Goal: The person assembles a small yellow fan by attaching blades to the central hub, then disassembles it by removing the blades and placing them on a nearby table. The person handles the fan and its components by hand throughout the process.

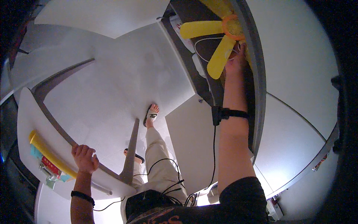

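A yellow fan with an orange hub (pixel 234 27) lies inside the open cabinet at the upper right; three of its blades show. My right hand (pixel 235 61) reaches in beside the lowest blade, just under the hub. Its fingers are curled in, and a thin white cord (pixel 200 52) loops past them; shadow hides exactly what they grip. Over on the left, my left hand (pixel 85 158) is closed round the edge of a white round-edged table (pixel 26 112). A yellow tube-like piece (pixel 50 153) rests on that table near the hand.
Cabinet doors stand open, one (pixel 194 138) below the compartment and another (pixel 100 13) above it. Small colourful packets (pixel 50 164) lie on the table. Grey table legs (pixel 131 153) stand on the floor near my feet. Black cables (pixel 214 156) hang across my lap and right wrist.
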The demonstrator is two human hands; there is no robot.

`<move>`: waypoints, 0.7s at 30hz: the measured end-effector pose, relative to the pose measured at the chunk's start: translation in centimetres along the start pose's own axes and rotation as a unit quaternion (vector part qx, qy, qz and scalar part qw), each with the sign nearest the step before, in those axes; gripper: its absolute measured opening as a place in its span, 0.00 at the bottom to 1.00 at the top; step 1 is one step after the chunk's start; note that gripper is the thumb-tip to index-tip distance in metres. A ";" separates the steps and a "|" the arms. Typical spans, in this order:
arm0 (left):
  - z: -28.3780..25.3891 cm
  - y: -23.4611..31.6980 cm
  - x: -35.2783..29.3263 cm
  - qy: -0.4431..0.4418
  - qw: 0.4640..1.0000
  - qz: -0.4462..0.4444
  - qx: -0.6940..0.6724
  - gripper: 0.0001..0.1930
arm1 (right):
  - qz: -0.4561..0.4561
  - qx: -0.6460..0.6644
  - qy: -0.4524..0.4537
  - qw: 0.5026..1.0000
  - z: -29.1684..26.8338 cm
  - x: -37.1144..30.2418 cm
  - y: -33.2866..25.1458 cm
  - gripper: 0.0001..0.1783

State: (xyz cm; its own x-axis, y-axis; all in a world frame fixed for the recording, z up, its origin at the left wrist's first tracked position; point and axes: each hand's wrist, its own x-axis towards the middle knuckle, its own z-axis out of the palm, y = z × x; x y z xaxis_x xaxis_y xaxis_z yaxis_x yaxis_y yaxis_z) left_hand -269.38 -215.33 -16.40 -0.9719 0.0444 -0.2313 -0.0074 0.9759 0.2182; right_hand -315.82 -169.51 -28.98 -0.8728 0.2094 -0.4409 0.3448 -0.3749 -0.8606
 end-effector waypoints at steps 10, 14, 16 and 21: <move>0.1 -0.2 0.0 0.018 1.000 0.014 0.003 0.11 | 0.073 0.042 0.033 0.996 -0.4 -3.4 2.1 0.27; 0.2 -0.4 -0.2 0.001 1.000 0.010 0.007 0.11 | 0.076 0.039 0.037 0.996 -2.2 -3.7 3.3 0.27; 0.2 -0.4 -0.4 0.004 1.000 0.004 0.000 0.11 | 0.063 0.076 0.019 0.995 -3.7 -3.2 3.5 0.27; 0.2 -0.4 -0.4 0.009 1.000 -0.002 -0.002 0.12 | 0.129 0.415 -0.346 0.832 -7.5 -0.7 2.5 0.26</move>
State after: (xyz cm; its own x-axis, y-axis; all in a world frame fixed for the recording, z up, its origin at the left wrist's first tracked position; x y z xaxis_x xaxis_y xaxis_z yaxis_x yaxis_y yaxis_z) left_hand -269.00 -215.65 -16.53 -0.9760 0.0362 -0.2148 -0.0125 0.9751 0.2212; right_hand -311.80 -163.85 -32.70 -0.8959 -0.4361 -0.0844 0.4442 -0.8811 -0.1624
